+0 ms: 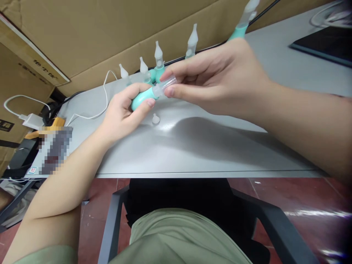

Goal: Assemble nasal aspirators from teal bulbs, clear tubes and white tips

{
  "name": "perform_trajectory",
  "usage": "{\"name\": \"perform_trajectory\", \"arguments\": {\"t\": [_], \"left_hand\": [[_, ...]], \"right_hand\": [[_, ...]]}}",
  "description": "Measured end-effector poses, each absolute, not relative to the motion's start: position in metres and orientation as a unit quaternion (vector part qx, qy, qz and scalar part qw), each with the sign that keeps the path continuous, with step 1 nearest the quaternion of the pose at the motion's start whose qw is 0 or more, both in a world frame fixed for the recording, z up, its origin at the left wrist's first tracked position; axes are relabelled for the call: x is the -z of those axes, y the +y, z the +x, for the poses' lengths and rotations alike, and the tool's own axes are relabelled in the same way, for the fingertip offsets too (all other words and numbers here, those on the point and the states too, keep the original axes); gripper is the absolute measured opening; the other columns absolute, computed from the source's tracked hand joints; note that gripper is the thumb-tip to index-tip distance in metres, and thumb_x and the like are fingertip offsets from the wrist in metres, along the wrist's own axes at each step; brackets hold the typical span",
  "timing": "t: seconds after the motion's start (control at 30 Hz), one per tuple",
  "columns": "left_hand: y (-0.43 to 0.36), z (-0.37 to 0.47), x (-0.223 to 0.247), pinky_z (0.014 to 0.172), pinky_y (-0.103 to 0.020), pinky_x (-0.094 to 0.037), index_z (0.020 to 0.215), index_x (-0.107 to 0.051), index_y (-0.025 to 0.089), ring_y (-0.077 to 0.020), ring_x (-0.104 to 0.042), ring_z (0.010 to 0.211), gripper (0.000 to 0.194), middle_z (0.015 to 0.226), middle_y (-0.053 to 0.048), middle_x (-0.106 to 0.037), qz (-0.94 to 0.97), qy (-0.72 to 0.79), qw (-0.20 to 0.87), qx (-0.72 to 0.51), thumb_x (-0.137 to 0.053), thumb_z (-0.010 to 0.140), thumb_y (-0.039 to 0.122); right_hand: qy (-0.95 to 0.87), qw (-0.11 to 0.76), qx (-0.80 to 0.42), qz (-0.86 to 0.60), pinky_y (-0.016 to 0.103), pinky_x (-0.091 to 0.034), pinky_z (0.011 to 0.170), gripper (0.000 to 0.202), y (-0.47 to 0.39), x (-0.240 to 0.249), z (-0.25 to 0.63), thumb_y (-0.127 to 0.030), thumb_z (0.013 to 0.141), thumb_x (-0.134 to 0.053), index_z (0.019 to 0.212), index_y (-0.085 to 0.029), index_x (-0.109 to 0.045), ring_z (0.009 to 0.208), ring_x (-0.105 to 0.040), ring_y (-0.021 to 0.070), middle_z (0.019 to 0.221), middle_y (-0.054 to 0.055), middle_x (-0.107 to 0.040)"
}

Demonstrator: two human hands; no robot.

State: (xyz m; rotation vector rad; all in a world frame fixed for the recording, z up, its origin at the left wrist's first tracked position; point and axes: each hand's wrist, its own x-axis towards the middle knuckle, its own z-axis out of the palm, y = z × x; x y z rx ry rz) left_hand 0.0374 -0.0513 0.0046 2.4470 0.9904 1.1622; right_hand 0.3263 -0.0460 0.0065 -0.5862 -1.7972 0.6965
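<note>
My left hand (125, 108) is closed around the teal squeeze bulb (142, 98) of a nasal aspirator. The thumb and fingers of my right hand (211, 75) pinch the clear tube (165, 85) at the bulb's mouth, both held above the grey table. Whether the tube is fully seated in the bulb I cannot tell. Just below, a small whitish tip (156, 119) rests on the tabletop. Behind my hands stand several similar aspirators with white tips, among them one aspirator (158, 55) near the middle and another aspirator (243, 25) partly behind my right hand.
A cardboard wall (110, 33) rises along the back of the grey table (165, 157). A white cable (106, 91) curls at the left, near a white charger (33, 121) and a yellow object (56, 124). A dark flat device (327, 44) lies at the far right.
</note>
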Motion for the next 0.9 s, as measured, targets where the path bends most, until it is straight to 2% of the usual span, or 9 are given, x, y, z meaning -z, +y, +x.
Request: {"name": "perform_trajectory", "arguments": {"t": [0.17, 0.33, 0.43, 0.6, 0.73, 0.83, 0.9], "left_hand": [[-0.0508, 0.0336, -0.0039, 0.077, -0.044, -0.065, 0.116, -0.086, 0.030, -0.0254, -0.076, 0.083, 0.054, 0.098, -0.005, -0.083, 0.856, 0.302, 0.106, -0.405, -0.075, 0.125, 0.083], [-0.0514, 0.0327, -0.0042, 0.090, -0.049, -0.071, 0.119, -0.088, 0.031, -0.0305, -0.084, 0.097, 0.058, 0.104, -0.007, -0.087, 0.855, 0.321, 0.113, -0.391, -0.073, 0.124, 0.087], [-0.0526, 0.0336, -0.0053, 0.090, -0.049, -0.071, 0.120, -0.088, 0.032, -0.0305, -0.084, 0.097, 0.056, 0.104, -0.006, -0.087, 0.858, 0.317, 0.118, -0.387, -0.072, 0.125, 0.086], [-0.0538, 0.0351, -0.0063, 0.090, -0.048, -0.067, 0.118, -0.088, 0.031, -0.0293, -0.083, 0.095, 0.043, 0.102, -0.006, -0.087, 0.867, 0.277, 0.108, -0.399, -0.077, 0.126, 0.071], [-0.0565, 0.0369, -0.0082, 0.097, -0.051, -0.070, 0.120, -0.088, 0.030, -0.0322, -0.084, 0.103, 0.055, 0.110, -0.009, -0.089, 0.858, 0.312, 0.110, -0.392, -0.073, 0.124, 0.082], [-0.0578, 0.0374, -0.0098, 0.098, -0.052, -0.072, 0.122, -0.087, 0.030, -0.0334, -0.083, 0.104, 0.064, 0.110, -0.010, -0.087, 0.854, 0.333, 0.110, -0.384, -0.070, 0.122, 0.092], [-0.0581, 0.0371, -0.0106, 0.097, -0.051, -0.072, 0.121, -0.087, 0.031, -0.0331, -0.083, 0.104, 0.065, 0.109, -0.009, -0.086, 0.855, 0.337, 0.108, -0.379, -0.069, 0.122, 0.093]], "right_hand": [[-0.771, 0.534, -0.274, -0.215, 0.045, -0.066, 0.083, 0.011, -0.0383, -0.0001, 0.3236, -0.036, 0.102, -0.103, 0.111, -0.030, -0.103, 0.086, -0.077, 0.0273, 0.090, 0.003, -0.085], [-0.792, 0.501, -0.255, -0.238, 0.049, -0.072, 0.093, 0.013, -0.0415, -0.0015, 0.3256, -0.049, 0.110, -0.100, 0.115, -0.036, -0.102, 0.096, -0.085, 0.0330, 0.101, 0.003, -0.092], [-0.812, 0.484, -0.220, -0.240, 0.045, -0.073, 0.098, 0.013, -0.0424, -0.0027, 0.3269, -0.050, 0.114, -0.093, 0.114, -0.040, -0.102, 0.099, -0.088, 0.0300, 0.107, -0.001, -0.094], [-0.835, 0.480, -0.164, -0.215, 0.040, -0.071, 0.102, 0.020, -0.0429, -0.0022, 0.3265, -0.053, 0.117, -0.085, 0.114, -0.039, -0.099, 0.096, -0.085, 0.0256, 0.104, -0.001, -0.093], [-0.818, 0.478, -0.208, -0.244, 0.041, -0.072, 0.108, 0.019, -0.0478, -0.0036, 0.3257, -0.050, 0.117, -0.087, 0.119, -0.036, -0.100, 0.107, -0.088, 0.0282, 0.117, 0.000, -0.096], [-0.819, 0.490, -0.206, -0.218, 0.041, -0.070, 0.102, 0.017, -0.0472, -0.0027, 0.3243, -0.044, 0.114, -0.087, 0.117, -0.033, -0.100, 0.100, -0.086, 0.0271, 0.109, 0.001, -0.094], [-0.819, 0.495, -0.207, -0.203, 0.040, -0.068, 0.097, 0.015, -0.0452, -0.0016, 0.3232, -0.042, 0.115, -0.088, 0.116, -0.033, -0.099, 0.096, -0.084, 0.0252, 0.105, 0.001, -0.092]]}}
